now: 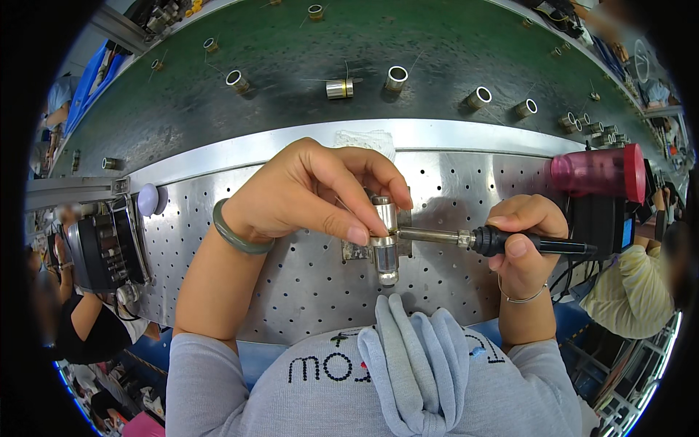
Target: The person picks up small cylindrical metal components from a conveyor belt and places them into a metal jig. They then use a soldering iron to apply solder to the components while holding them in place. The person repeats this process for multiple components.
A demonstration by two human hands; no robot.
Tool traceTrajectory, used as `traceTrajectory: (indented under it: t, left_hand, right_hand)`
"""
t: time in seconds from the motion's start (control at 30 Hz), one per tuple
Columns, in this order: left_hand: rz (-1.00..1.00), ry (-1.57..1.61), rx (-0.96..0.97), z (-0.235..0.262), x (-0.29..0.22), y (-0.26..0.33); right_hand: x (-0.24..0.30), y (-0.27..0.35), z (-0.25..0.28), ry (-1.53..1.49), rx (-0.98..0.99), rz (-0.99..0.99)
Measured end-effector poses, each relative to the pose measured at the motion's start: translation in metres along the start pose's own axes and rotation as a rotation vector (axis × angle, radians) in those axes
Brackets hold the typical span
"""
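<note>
My left hand (313, 193) pinches a small shiny metal cylinder (386, 244) that stands on a fixture on the perforated steel worktop (291, 277). A green bangle sits on that wrist. My right hand (520, 240) holds a black-handled soldering iron (502, 242) level, its metal tip touching the cylinder's side just under my left fingertips. A thin wire seems to run between my left fingers, too fine to tell.
Behind the worktop runs a dark green conveyor belt (306, 65) carrying several small metal cylinders (338, 89). A red-capped pink container (601, 171) stands at the right, a black device (109, 247) at the left. Other people sit at both sides.
</note>
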State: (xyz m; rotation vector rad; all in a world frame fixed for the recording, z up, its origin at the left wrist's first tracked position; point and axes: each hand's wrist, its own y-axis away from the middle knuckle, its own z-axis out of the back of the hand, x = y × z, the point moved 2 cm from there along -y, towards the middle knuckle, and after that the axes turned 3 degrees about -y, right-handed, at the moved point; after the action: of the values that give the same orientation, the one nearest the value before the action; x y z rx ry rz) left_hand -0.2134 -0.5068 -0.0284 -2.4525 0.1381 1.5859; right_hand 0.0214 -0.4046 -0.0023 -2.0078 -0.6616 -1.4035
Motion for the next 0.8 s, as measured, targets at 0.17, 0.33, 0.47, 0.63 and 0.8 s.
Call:
traceTrajectory:
  t: [0.17,0.33,0.47,0.63,0.8]
  left_hand:
    - [0.001,-0.007,0.05,0.0022,-0.001,0.0003]
    - [0.117,0.138,-0.034,-0.0006,-0.0024,0.0016]
    - [0.142,0.104,-0.032,-0.0032,-0.0051,-0.001]
    - [0.134,0.084,-0.028,-0.0017,-0.0017,0.0]
    - [0.151,0.08,-0.036,-0.0024,-0.0016,-0.0003]
  right_hand:
    - [-0.0001,0.0,-0.0002,0.004,-0.003,0.006]
    - [-0.0002,0.0002,0.0008,0.03,0.012,0.012]
    - [0.0005,0.0,0.0015,0.046,0.014,0.025]
    - [0.0004,-0.0012,0.0021,0.057,0.023,0.049]
    - [0.0,-0.0007,0.0021,0.034,0.018,0.033]
